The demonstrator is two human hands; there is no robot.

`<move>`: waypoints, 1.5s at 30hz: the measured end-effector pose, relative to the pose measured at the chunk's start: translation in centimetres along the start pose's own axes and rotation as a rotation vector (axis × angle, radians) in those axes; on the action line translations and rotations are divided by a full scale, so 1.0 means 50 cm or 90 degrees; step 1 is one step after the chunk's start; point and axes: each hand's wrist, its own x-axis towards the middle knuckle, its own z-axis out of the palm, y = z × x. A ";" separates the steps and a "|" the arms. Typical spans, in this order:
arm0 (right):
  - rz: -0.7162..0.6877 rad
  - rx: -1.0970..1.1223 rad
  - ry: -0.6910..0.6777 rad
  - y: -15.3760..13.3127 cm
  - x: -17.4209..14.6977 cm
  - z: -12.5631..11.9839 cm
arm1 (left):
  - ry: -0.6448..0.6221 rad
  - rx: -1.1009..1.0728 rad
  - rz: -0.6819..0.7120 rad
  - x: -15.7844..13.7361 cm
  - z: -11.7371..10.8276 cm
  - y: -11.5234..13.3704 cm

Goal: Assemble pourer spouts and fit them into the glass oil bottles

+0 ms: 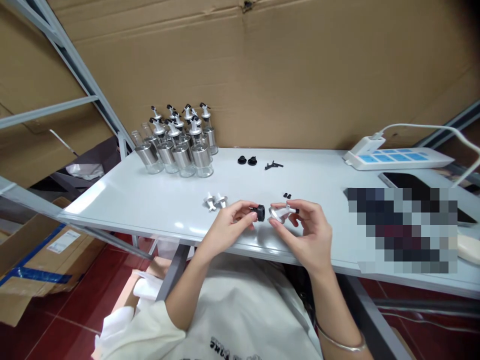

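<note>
Between finger and thumb, my left hand grips a black stopper. Facing it, my right hand holds a silver pourer spout with a black tip, its round base turned toward the stopper. A small gap separates the two parts. Two more silver pourer spouts lie beyond my left wrist. Farther back are two black stoppers and a few thin black pieces. Two tiny black caps rest just beyond my right fingers.
Several glass and steel bottles, most with pourers fitted, stand at the back left of the white table. On the right are a power strip, a phone and a pixelated area. Cardboard backs the table; a metal rack stands left.
</note>
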 end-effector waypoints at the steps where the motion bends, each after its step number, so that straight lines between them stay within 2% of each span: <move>1: 0.010 0.013 -0.003 -0.001 0.000 0.000 | -0.006 -0.030 -0.004 0.001 0.003 -0.005; 7: 0.046 0.100 0.001 -0.008 0.001 0.002 | 0.011 -0.137 -0.021 0.010 0.016 -0.020; 10: 0.029 0.141 0.010 -0.011 0.002 0.002 | 0.026 -0.152 -0.024 0.011 0.017 -0.021; 15: -0.004 0.139 0.004 -0.007 0.002 -0.002 | 0.003 -0.158 -0.008 0.008 0.018 -0.019; 19: -0.013 0.075 -0.029 -0.001 0.001 -0.004 | -0.014 -0.152 0.006 0.007 0.019 -0.017; 29: 0.021 0.071 -0.130 -0.005 0.006 -0.007 | -0.002 -0.070 0.035 0.003 0.017 -0.017; 35: 0.037 0.087 -0.172 -0.001 0.003 -0.009 | -0.039 -0.026 0.028 0.005 0.013 -0.024; 38: 0.045 0.108 -0.152 0.000 0.002 -0.006 | -0.048 -0.007 0.037 0.003 0.016 -0.024; 42: 0.064 0.131 -0.082 -0.003 0.004 -0.003 | 0.005 -0.038 0.060 0.000 0.022 -0.018; 45: 0.059 0.159 -0.085 -0.003 0.005 -0.003 | 0.026 -0.041 0.093 0.000 0.021 -0.015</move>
